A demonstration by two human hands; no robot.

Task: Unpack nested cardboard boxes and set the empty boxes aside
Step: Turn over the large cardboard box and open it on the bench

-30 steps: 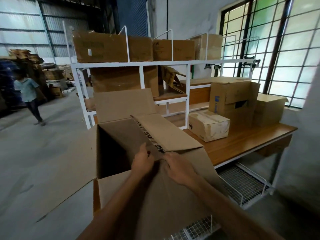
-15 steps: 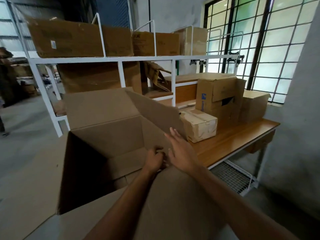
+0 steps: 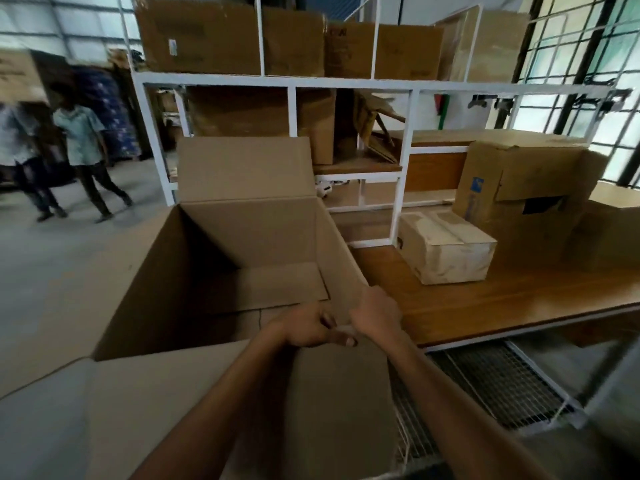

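Note:
A large open cardboard box point(image 3: 249, 244) stands in front of me with all flaps folded outward; its inside looks empty down to the bottom flaps. My left hand point(image 3: 308, 325) grips the near right corner of the box's rim, fingers curled over the edge. My right hand point(image 3: 375, 313) holds the right wall of the same corner, fingers wrapped over the rim. The near flap point(image 3: 214, 403) hangs down toward me under my forearms.
A wooden table point(image 3: 502, 299) to the right carries a small pale box point(image 3: 446, 249) and a bigger brown box point(image 3: 523, 199). Behind stands a white metal rack point(image 3: 346, 86) loaded with cartons. Two people point(image 3: 65, 150) walk at the far left. A wire shelf point(image 3: 491, 386) sits under the table.
The right flap, earlier folded over the opening, has swung out and down. Both hands moved from the flap to the box's near right corner. The view shifted closer and leftward.

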